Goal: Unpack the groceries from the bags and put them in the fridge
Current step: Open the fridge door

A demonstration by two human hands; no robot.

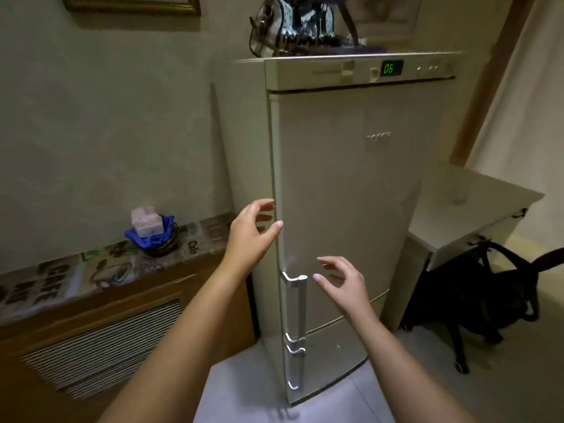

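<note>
Patterned counter [100, 270]: dark basket [158, 239] with blue cloth, pinkish blocks, possibly soap, inside.

Tall off-white metal fridge [345, 193]: pale cream door, silver bar handles [295, 306], green digits on dark display [391, 68]. Long wooden bench [100, 270]: brown front, top printed with café lettering, grey-beige. Dark wire basket [161, 242]: blue cloth, pink-white block inside. Black mesh chair [476, 297]. Teal-and-black patterned clear bag [302, 22] atop fridge. Wall pale green-grey.

bag [300, 24] on fridge [351, 193], counter [100, 270] left, chair [488, 294] right
</note>
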